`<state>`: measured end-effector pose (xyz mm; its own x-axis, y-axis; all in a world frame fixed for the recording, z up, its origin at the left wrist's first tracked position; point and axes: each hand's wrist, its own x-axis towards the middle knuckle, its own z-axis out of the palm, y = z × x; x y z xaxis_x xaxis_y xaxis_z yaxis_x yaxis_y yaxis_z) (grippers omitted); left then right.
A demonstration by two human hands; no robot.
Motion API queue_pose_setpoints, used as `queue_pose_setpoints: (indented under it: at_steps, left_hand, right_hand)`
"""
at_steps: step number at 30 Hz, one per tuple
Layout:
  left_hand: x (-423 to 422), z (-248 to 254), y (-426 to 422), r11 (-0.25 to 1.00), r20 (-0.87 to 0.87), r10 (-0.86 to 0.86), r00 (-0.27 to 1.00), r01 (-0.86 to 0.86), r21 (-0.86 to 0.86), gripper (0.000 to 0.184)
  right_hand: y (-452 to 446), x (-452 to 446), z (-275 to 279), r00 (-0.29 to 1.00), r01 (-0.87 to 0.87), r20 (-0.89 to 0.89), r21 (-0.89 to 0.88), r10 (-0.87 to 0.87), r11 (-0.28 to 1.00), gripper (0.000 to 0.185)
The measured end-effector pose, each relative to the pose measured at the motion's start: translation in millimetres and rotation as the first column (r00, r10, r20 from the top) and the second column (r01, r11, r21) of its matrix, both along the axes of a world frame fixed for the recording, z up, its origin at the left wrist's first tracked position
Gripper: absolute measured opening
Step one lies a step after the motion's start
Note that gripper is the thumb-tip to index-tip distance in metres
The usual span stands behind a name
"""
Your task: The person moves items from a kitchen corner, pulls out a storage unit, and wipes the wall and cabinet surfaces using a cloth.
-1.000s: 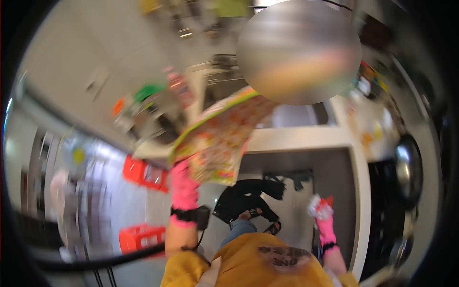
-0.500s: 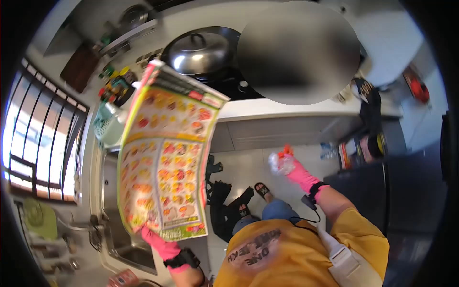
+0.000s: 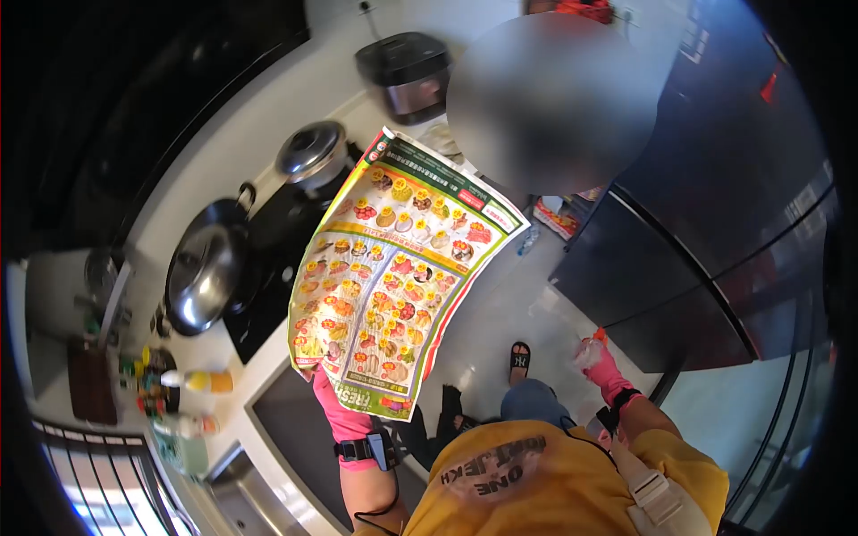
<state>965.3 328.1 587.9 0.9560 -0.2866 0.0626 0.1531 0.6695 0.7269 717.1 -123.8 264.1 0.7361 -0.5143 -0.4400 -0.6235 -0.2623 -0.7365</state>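
Note:
My left hand (image 3: 335,399), in a pink glove, grips the lower left corner of a large printed supermarket flyer (image 3: 393,277). The sheet stands up from the hand, slightly curved, covered with rows of small food pictures. My right hand (image 3: 608,371), also pink-gloved, is low on the right near the fridge. Its fingers are closed around a crumpled clear plastic item (image 3: 589,351) with a red-orange part (image 3: 600,335); its exact kind cannot be made out. A dark strap circles each wrist.
A lidded wok (image 3: 206,277) and a lidded pot (image 3: 313,154) stand on the black stove (image 3: 255,313). Beyond is a rice cooker (image 3: 407,76). Bottles (image 3: 201,381) stand near the sink (image 3: 255,500). A dark fridge (image 3: 666,277) fills the right. A blurred patch hides part of the background.
The view has turned right, from the sink toward the fridge. The flyer has come away from above the sink, still in my left hand. My right hand keeps the plastic item and appears lower.

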Motion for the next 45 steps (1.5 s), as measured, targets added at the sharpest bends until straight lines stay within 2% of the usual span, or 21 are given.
queue_pose_setpoints:
  at_steps: [3, 5, 8, 10, 11, 14, 15, 16, 18, 21, 22, 23, 25, 26, 28, 30, 31, 32, 36, 41, 45]
  left_hand:
    - [9.3, -2.3, -5.5, 0.983, 0.005, -0.154, 0.988, 0.154, -0.099, 0.053]
    - [9.5, -15.1, -12.0, 0.991, 0.062, -0.077, 0.995, 0.084, -0.108, 0.054]
    - [6.7, -22.0, -30.3, 0.997, 0.143, 0.006, 0.99, 0.006, -0.081, 0.053]
    - [12.7, -33.7, -32.8, 0.984, 0.159, -0.053, 0.986, 0.079, -0.161, 0.053]
    - [14.8, -42.5, -31.9, 0.997, 0.303, 0.081, 0.95, -0.076, -0.029, 0.052]
    - [52.2, -57.6, -35.6, 0.944, 0.278, 0.304, 0.911, -0.249, -0.214, 0.052]
    - [59.0, -57.7, -34.4, 0.924, 0.19, 0.297, 0.936, -0.23, -0.306, 0.053]
    - [61.2, -48.9, -37.1, 0.89, 0.126, 0.226, 0.966, -0.153, -0.43, 0.05]
    - [104.5, -63.2, -36.7, 0.468, 0.584, -0.184, 0.79, 0.593, -0.655, 0.048]
    - [135.9, -77.3, -67.4, 0.623, 0.434, 0.061, 0.899, 0.306, -0.72, 0.045]
    - [97.0, -58.7, -73.7, 0.5, 0.464, -0.024, 0.885, 0.413, -0.761, 0.044]
    - [80.5, -63.9, -77.0, 0.56, 0.581, -0.004, 0.814, 0.483, -0.673, 0.042]
    - [74.2, -102.4, -70.9, 0.721, 0.435, -0.061, 0.898, 0.341, -0.603, 0.04]
    - [131.0, -73.0, -116.1, 0.795, 0.279, -0.116, 0.953, 0.258, -0.549, 0.039]
    - [113.8, -46.0, -130.3, 0.874, 0.297, -0.073, 0.952, 0.205, -0.441, 0.039]
    - [144.0, -80.1, -144.0, 0.963, 0.297, 0.019, 0.955, 0.062, -0.261, 0.03]
    - [165.0, -98.6, -149.0, 0.988, 0.286, 0.048, 0.957, -0.003, -0.155, 0.027]
    - [175.9, -102.5, -149.5, 0.997, 0.276, 0.075, 0.958, -0.066, -0.042, 0.024]
    - [234.2, -91.2, -159.3, 0.979, 0.329, 0.055, 0.943, -0.115, 0.169, 0.019]
    - [287.2, -14.3, -194.3, 0.978, 0.516, 0.012, 0.857, -0.118, 0.173, 0.024]
    - [307.7, 40.6, -222.7, 0.985, 0.581, 0.137, 0.802, -0.17, 0.002, 0.022]
  right_hand:
    - [13.6, -3.0, 3.2, 0.99, -0.103, 0.071, -0.19, 0.119, 0.976, 0.015]
    - [3.8, 9.2, 7.6, 0.941, -0.15, 0.221, -0.405, 0.255, 0.902, 0.014]
    - [39.2, -24.1, 39.6, 0.89, 0.156, 0.43, 0.03, -0.154, 0.987, 0.011]
    - [36.1, -37.3, -9.3, 0.794, 0.208, 0.556, 0.132, -0.246, 0.969, 0.011]
    - [29.7, -39.7, -7.6, 0.819, 0.213, 0.527, 0.086, -0.226, 0.973, 0.012]
    - [-10.4, -20.6, 22.0, 0.959, 0.122, 0.277, -0.221, -0.058, 0.968, 0.012]
    - [-22.7, -5.4, -1.9, 0.926, 0.181, 0.378, -0.419, -0.01, 0.89, 0.011]
    - [-36.1, 10.1, -27.9, 0.893, 0.271, 0.449, -0.601, 0.037, 0.752, 0.01]
    - [-29.1, 29.7, -19.5, 0.904, 0.29, 0.427, -0.569, -0.025, 0.77, 0.013]
    - [8.0, 38.9, 3.6, 0.951, 0.198, 0.303, -0.441, -0.062, 0.876, 0.018]
    - [27.9, 36.5, 13.3, 0.971, 0.147, 0.23, -0.363, -0.064, 0.92, 0.019]
    - [39.8, 29.3, -0.5, 0.957, 0.154, 0.287, -0.351, -0.051, 0.924, 0.021]
    - [74.0, 18.0, -40.8, 0.918, 0.153, 0.395, -0.331, -0.011, 0.931, 0.024]
    - [70.4, 54.6, -5.2, 0.879, 0.252, 0.456, -0.196, -0.14, 0.948, 0.025]
    - [93.1, 74.6, 11.9, 0.729, 0.371, 0.611, 0.025, -0.308, 0.928, 0.028]
    - [72.8, 103.0, -7.2, 0.766, 0.335, 0.628, -0.205, -0.139, 0.92, 0.032]
    - [65.8, 119.0, -4.2, 0.793, 0.357, 0.609, -0.484, 0.015, 0.799, 0.033]
    - [64.6, 132.6, 5.7, 0.823, 0.36, 0.546, -0.714, 0.155, 0.601, 0.034]
    - [63.8, 175.6, 148.8, 0.34, 0.471, 0.939, -0.126, -0.048, 0.873, 0.038]
    - [55.1, 260.6, 327.6, 0.185, 0.313, 0.94, -0.334, 0.288, 0.889, 0.048]
    - [32.8, 316.3, 373.5, 0.044, 0.252, 0.924, -0.377, 0.379, 0.891, 0.05]
